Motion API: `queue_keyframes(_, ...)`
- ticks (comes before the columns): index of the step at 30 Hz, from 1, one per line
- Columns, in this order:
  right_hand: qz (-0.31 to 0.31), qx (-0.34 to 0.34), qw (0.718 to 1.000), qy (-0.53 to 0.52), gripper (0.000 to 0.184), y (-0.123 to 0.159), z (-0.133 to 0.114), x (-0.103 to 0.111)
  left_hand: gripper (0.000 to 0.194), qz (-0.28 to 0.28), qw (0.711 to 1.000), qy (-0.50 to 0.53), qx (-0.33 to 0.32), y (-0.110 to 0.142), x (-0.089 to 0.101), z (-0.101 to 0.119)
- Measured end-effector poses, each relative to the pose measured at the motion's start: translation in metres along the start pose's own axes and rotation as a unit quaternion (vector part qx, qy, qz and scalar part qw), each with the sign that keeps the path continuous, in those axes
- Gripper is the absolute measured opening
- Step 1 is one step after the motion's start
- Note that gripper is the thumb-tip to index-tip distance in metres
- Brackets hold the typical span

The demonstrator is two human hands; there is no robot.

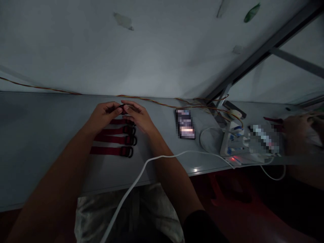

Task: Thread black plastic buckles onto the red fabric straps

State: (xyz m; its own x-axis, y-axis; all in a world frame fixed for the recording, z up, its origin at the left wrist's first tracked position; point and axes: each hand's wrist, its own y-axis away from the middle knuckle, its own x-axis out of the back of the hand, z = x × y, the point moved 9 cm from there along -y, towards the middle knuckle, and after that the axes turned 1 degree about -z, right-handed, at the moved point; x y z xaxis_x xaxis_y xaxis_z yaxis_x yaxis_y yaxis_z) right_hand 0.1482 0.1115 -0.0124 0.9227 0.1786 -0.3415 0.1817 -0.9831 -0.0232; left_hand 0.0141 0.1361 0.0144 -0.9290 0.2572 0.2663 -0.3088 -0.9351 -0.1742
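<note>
A white cable (131,189) crosses over my right forearm (164,172) toward the table (30,135). My left hand (102,116) and right hand (139,116) meet just above four red straps with black rings (108,139), laid in a row. My fingers (113,108) pinch a small dark piece (123,108) between both hands, too hidden to name exactly. This looks like the fine step, and it calls for a steady pinch. Farther right lie a blurred phone (185,124) and a power strip (231,141), and beyond them, another person's hand (298,130).
</note>
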Motion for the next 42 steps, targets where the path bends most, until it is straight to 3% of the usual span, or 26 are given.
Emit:
queue_keyframes(3, 0.007, 0.017, 1.0, -0.024, 0.049, -0.002, -0.001, 0.004, 0.036, -0.009, 0.999, -0.023, -0.022, -0.001, 0.0, 0.002)
queue_keyframes(8, 0.043, 0.037, 0.998, -0.021, 0.052, -0.008, 0.005, 0.016, 0.032, 0.045, 0.995, -0.086, -0.017, -0.005, 0.012, -0.006)
queue_keyframes(12, 0.098, 0.05, 0.993, 0.042, 0.052, -0.012, 0.011, 0.029, 0.031, 0.092, 0.978, -0.184, -0.023, -0.006, 0.019, -0.011)
queue_keyframes(17, 0.157, 0.053, 0.971, 0.172, 0.04, -0.013, 0.015, 0.044, 0.026, 0.122, 0.949, -0.287, -0.037, -0.006, 0.018, -0.016)
queue_keyframes(21, 0.208, 0.058, 0.918, 0.332, 0.027, -0.011, 0.006, 0.056, 0.033, 0.095, 0.931, -0.346, -0.073, -0.003, 0.011, -0.015)
queue_keyframes(24, 0.191, 0.051, 0.887, 0.417, 0.016, -0.013, 0.003, 0.056, 0.04, 0.025, 0.914, -0.39, -0.111, -0.002, -0.003, -0.015)
queue_keyframes(28, 0.167, 0.04, 0.87, 0.463, 0.015, -0.015, 0.002, 0.054, 0.03, -0.046, 0.916, -0.379, -0.123, -0.001, -0.019, -0.021)
queue_keyframes(36, 0.181, 0.048, 0.847, 0.497, 0.012, -0.018, -0.001, 0.061, 0.027, -0.039, 0.915, -0.39, -0.099, -0.001, -0.029, -0.017)
queue_keyframes(42, 0.203, 0.068, 0.834, 0.508, 0.021, -0.015, -0.008, 0.061, 0.031, -0.029, 0.911, -0.398, -0.103, 0.009, -0.033, -0.005)
